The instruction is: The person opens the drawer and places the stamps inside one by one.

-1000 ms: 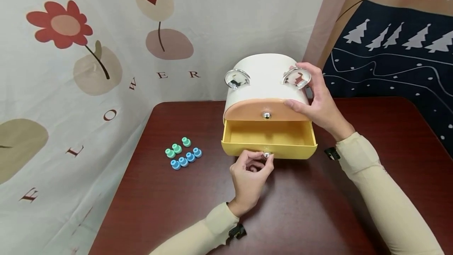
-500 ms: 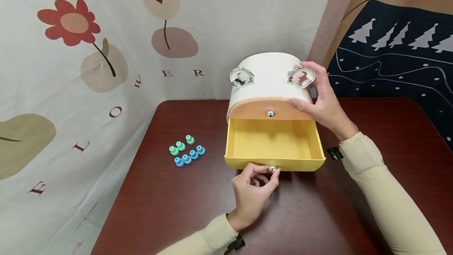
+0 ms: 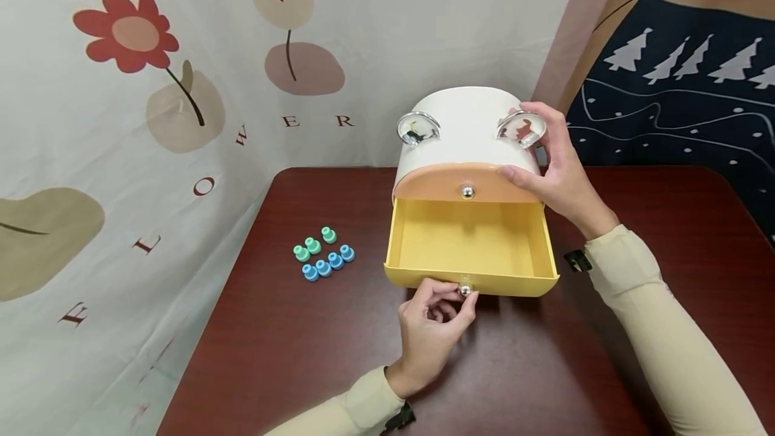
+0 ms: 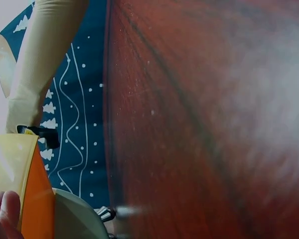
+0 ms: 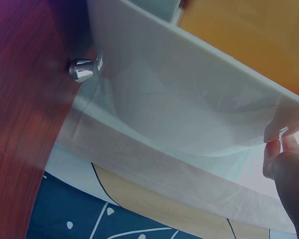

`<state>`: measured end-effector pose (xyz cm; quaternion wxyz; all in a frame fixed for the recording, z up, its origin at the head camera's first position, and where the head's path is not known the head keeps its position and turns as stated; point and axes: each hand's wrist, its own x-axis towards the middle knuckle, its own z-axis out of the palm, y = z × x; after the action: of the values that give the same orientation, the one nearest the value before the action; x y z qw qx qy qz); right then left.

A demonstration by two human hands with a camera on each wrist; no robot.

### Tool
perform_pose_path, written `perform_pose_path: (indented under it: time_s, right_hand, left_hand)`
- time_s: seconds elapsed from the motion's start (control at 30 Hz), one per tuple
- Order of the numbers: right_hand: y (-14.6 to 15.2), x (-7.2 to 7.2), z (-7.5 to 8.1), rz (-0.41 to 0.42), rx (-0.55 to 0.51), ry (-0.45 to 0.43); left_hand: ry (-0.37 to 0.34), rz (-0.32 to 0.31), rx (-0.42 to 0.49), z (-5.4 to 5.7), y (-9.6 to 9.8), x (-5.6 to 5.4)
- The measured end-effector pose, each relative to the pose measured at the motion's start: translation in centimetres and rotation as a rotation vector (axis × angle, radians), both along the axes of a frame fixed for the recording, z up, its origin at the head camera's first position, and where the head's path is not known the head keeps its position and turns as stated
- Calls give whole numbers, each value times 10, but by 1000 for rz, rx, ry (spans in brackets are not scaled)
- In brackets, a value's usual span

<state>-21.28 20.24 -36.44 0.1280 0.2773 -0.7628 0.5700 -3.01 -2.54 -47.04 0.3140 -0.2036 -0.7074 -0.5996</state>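
A white drawer box (image 3: 469, 113) with two silver-rimmed round eyes stands on the table. Its upper orange drawer (image 3: 436, 186) is closed, while the lower yellow drawer (image 3: 469, 237) is pulled far out and has nothing in it. My left hand (image 3: 426, 335) pinches the silver knob (image 3: 465, 290) of the yellow drawer between thumb and index finger. On the box's right side, my right hand (image 3: 560, 173) grips it, thumb against the orange front and fingers behind the right eye (image 3: 522, 130). The right wrist view shows those fingertips on the white shell (image 5: 179, 94).
Left of the box lie several small pegs in two rows, green pegs (image 3: 312, 245) behind and blue pegs (image 3: 323, 268) in front. A flower-print cloth (image 3: 363, 32) hangs close behind the dark red table (image 3: 290, 355). A short silver foot (image 5: 83, 69) supports the box.
The yellow drawer has slid out toward me with my left hand on its knob, mostly during the first half second. My right hand stays on the box; the head view has shifted slightly.
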Motion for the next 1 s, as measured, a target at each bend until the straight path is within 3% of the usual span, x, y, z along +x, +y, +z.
perform_pose_path:
  time_s: [0.33,0.7,1.0]
  right_hand:
    - [3,-1,2,-10,-6,-1]
    - [-3,-4,-2,19,-23,6]
    - [-2,-1,-1,8,-23,-1]
  left_hand:
    - [-9,-77,17,5,-16,0]
    - [81,-7,-3,19,-47,-1]
    - [157,66,4,23,-70,-2]
